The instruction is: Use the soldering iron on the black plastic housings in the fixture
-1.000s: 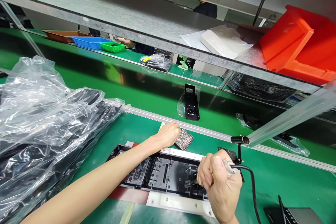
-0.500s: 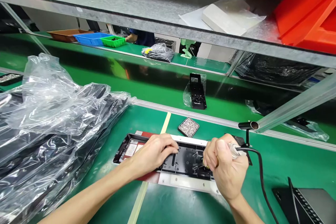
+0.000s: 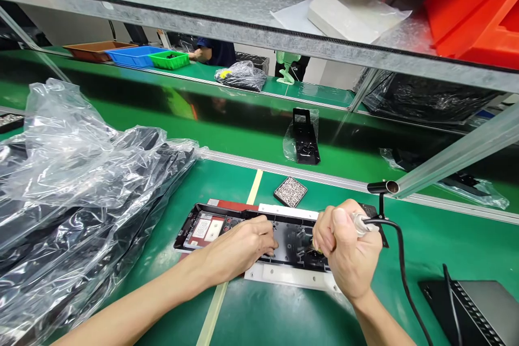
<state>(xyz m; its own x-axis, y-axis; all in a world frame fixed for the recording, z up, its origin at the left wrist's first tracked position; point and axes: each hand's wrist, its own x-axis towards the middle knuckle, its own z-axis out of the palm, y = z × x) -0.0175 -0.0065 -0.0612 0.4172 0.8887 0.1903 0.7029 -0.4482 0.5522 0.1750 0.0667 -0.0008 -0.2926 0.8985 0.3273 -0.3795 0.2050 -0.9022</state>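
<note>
A long black plastic housing (image 3: 290,238) lies open side up in a red and white fixture (image 3: 284,275) on the green bench. My left hand (image 3: 247,240) rests over its middle, fingers bent and tips together at the inner face; whatever they pinch is too small to make out. My right hand (image 3: 348,254) is a fist, thumb on top, around a corded hand tool (image 3: 363,225) with a clear end. The tool's tip is hidden over the housing's right part. Behind the fixture sits a small tray of tiny metal pieces (image 3: 291,191).
Plastic-wrapped black parts (image 3: 101,200) pile up on the left. A black cable (image 3: 401,259) curves down on the right, near a tube holder (image 3: 382,187) and a dark panel (image 3: 478,308). A metal shelf (image 3: 203,11) with a red bin (image 3: 478,16) spans overhead. A person works beyond.
My left hand has shifted slightly right and towards me along the housing, its fingers now lower. My right hand stays in place with the tool. The view has tilted slightly down.
</note>
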